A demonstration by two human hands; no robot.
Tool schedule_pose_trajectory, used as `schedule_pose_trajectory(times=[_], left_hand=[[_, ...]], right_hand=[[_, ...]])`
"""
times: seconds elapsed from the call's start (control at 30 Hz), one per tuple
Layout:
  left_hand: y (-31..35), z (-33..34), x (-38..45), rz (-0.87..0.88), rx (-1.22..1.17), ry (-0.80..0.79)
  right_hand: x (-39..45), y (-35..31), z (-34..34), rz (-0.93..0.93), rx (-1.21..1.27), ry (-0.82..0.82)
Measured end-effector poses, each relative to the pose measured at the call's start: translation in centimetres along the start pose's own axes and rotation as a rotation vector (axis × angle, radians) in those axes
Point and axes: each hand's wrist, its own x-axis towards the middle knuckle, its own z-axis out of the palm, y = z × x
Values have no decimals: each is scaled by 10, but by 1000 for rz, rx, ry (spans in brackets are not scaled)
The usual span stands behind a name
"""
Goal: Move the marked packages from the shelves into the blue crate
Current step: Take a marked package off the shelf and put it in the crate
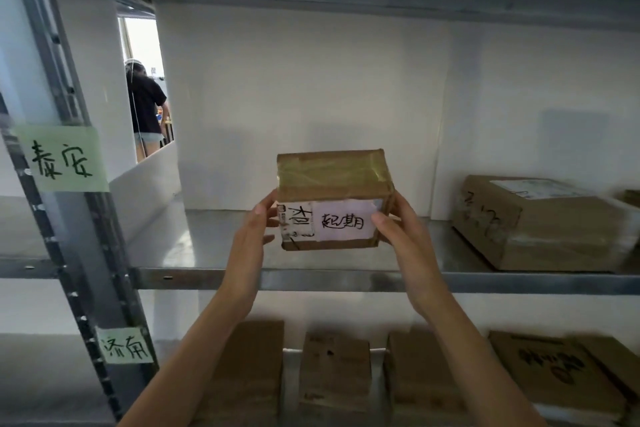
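A small brown cardboard package (332, 180), taped on top and bearing a white label with black handwriting on its front, is held up over the middle metal shelf (311, 279). My left hand (252, 236) grips its left side, thumb on the front edge. My right hand (398, 229) grips its right side, thumb lying on the label. The blue crate is not in view.
A larger handwritten cardboard box (540, 222) lies on the same shelf at right. Several brown packages (336, 371) stand on the shelf below. Green handwritten tags (62, 158) stick to the grey upright at left. A person (145, 107) stands far behind the rack.
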Motion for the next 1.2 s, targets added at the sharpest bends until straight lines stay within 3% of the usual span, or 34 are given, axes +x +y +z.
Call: schedule_pose_trajectory(times=[0.23,0.33,0.63,0.8,1.2], left_hand=[[4,1,-7,55,-58,-99],[9,3,-11,52,-109,-148],[10,12,-20,-8,-164,-43],[11,21,-28,61,-103,6],[18,92,-43,139,-208,-117]], right_hand=[[-7,-1,0,16,19,103],[-11,-2,3,60,135,79],[-13,-3,8,90,217,62],[-16,-3,11,58,225,95],[-42,-15,-33,-20,125,215]])
